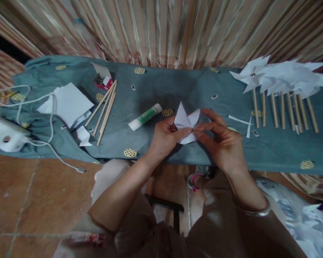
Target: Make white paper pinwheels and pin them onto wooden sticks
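A white paper pinwheel point(187, 122), its points folded up, is held above the cloth near the table's front edge. My left hand point(165, 138) pinches it from the left, with the thumb lying across its middle. The thumb and forefinger of my right hand point(222, 141) close together at the pinwheel's centre, on a tiny shiny bit too small to name. Left of the hands lies a glue stick point(145, 116) with a green label. Thin paper strips point(240, 120) rest just right of my right hand.
Finished pinwheels point(290, 77) on sticks lie in a row at right. Several wooden sticks point(107, 113), a small open box point(103, 80) of metal bits and white paper sheets point(70, 104) are at left. A white device point(6, 134) trails a cable over the table edge.
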A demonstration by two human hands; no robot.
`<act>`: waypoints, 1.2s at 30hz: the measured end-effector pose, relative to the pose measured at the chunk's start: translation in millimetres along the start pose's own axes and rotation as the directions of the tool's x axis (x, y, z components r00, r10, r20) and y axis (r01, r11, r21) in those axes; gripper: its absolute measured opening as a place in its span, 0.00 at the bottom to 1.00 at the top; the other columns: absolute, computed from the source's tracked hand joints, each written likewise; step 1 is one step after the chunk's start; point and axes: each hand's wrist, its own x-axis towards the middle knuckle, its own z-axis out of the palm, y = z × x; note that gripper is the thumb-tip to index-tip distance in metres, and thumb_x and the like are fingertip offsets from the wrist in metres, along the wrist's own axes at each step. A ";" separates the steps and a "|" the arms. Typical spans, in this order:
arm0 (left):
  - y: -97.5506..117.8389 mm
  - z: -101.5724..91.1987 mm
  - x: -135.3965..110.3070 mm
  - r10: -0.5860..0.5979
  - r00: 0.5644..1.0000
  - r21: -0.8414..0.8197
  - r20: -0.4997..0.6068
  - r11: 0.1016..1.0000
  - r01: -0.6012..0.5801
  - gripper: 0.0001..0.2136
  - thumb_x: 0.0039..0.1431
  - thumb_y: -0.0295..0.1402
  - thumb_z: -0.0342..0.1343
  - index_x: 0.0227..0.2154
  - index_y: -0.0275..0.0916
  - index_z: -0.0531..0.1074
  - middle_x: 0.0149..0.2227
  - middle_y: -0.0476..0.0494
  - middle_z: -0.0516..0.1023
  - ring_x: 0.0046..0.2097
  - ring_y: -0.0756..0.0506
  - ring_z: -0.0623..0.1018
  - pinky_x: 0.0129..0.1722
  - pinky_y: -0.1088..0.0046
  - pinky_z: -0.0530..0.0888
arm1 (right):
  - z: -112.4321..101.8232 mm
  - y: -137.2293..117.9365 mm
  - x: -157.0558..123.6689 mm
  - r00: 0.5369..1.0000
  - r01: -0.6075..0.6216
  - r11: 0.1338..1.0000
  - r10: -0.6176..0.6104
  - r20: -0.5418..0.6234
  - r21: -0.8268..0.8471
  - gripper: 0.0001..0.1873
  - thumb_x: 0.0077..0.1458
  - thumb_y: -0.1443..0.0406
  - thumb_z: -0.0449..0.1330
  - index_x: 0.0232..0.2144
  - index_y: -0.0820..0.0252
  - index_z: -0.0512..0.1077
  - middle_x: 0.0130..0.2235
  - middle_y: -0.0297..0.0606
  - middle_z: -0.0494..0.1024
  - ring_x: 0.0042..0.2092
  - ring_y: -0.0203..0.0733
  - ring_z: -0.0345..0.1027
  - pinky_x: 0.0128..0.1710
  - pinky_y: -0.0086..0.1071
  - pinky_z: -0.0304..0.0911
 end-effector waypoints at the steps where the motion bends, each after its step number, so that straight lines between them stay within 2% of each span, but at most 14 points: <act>1: 0.1 0.0 0.0 0.000 1.000 -0.002 0.000 1.000 0.000 0.18 0.35 0.40 0.74 0.29 0.37 0.78 0.26 0.51 0.80 0.26 0.52 0.74 0.28 0.77 0.70 | 0.1 0.6 0.0 1.000 -0.009 1.000 0.009 0.003 0.012 0.02 0.53 0.65 0.66 0.30 0.51 0.78 0.60 0.33 0.72 0.64 0.50 0.63 0.68 0.52 0.48; 14: -4.4 -4.4 1.7 0.039 0.999 0.024 0.014 0.999 -0.039 0.17 0.38 0.37 0.73 0.32 0.35 0.78 0.29 0.49 0.80 0.30 0.50 0.76 0.31 0.75 0.71 | 1.0 2.3 1.1 0.989 -0.148 0.974 0.142 0.046 0.169 0.02 0.50 0.63 0.68 0.30 0.50 0.79 0.59 0.34 0.73 0.64 0.52 0.62 0.67 0.51 0.50; 24: -2.4 -2.3 1.6 0.038 0.999 0.017 0.009 0.999 -0.038 0.16 0.37 0.37 0.73 0.30 0.36 0.78 0.27 0.50 0.79 0.27 0.52 0.74 0.29 0.76 0.71 | 1.7 3.3 0.6 0.993 -0.117 0.985 0.114 0.036 0.127 0.01 0.51 0.63 0.68 0.30 0.50 0.79 0.59 0.34 0.73 0.63 0.51 0.63 0.67 0.50 0.50; 30: -0.5 -0.3 -0.7 0.044 0.999 -0.004 0.005 0.999 -0.044 0.17 0.38 0.38 0.73 0.31 0.36 0.78 0.28 0.50 0.80 0.29 0.51 0.75 0.32 0.75 0.72 | 5.2 6.6 0.1 0.995 -0.095 0.989 0.095 0.001 0.116 0.01 0.52 0.62 0.67 0.30 0.50 0.78 0.59 0.35 0.72 0.62 0.51 0.64 0.67 0.51 0.50; 36: 0.9 -0.2 -2.0 0.028 0.999 0.006 0.017 1.000 -0.028 0.20 0.36 0.38 0.74 0.33 0.36 0.78 0.30 0.48 0.81 0.31 0.49 0.77 0.36 0.72 0.74 | 6.7 11.1 1.6 0.989 -0.144 0.975 0.145 0.005 0.168 0.04 0.50 0.61 0.68 0.30 0.52 0.78 0.59 0.37 0.72 0.62 0.52 0.64 0.66 0.52 0.51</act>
